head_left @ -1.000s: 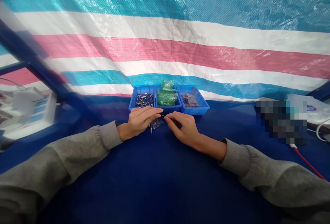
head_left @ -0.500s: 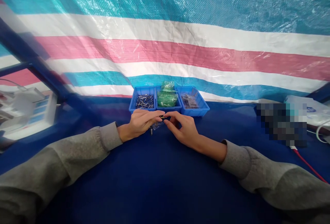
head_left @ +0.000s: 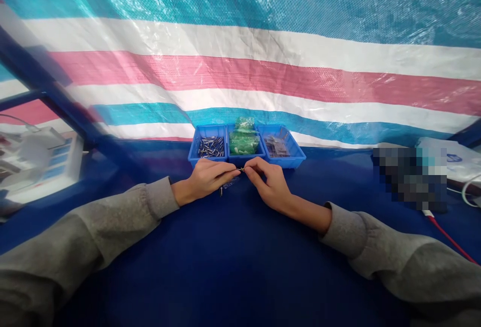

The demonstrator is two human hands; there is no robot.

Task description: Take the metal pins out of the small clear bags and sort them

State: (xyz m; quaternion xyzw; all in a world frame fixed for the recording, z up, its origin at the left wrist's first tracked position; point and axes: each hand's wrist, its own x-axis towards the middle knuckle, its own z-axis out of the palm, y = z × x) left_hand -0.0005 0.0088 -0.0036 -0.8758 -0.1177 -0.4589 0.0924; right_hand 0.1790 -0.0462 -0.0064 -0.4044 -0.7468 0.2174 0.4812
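My left hand (head_left: 206, 178) and my right hand (head_left: 272, 184) meet fingertip to fingertip just in front of the blue bins. Between them is a small metal piece (head_left: 241, 169), pinched from the left by my left thumb and forefinger. The fingers of my right hand close on its other end. Its exact shape is too small to tell. Under my left hand, on the table, lie a small clear plastic bag (head_left: 230, 183) and a thin metal part (head_left: 221, 191), both partly hidden.
Three blue bins hold metal pins (head_left: 211, 147), green plastic packets (head_left: 244, 142) and small clear bags (head_left: 277, 146). A white power strip (head_left: 56, 166) is at left; a blurred dark object (head_left: 409, 179) with a red cable (head_left: 451, 241) lies at right.
The thumb and forefinger of my right hand have come together on the small metal piece. Both hands have otherwise stayed almost in place.
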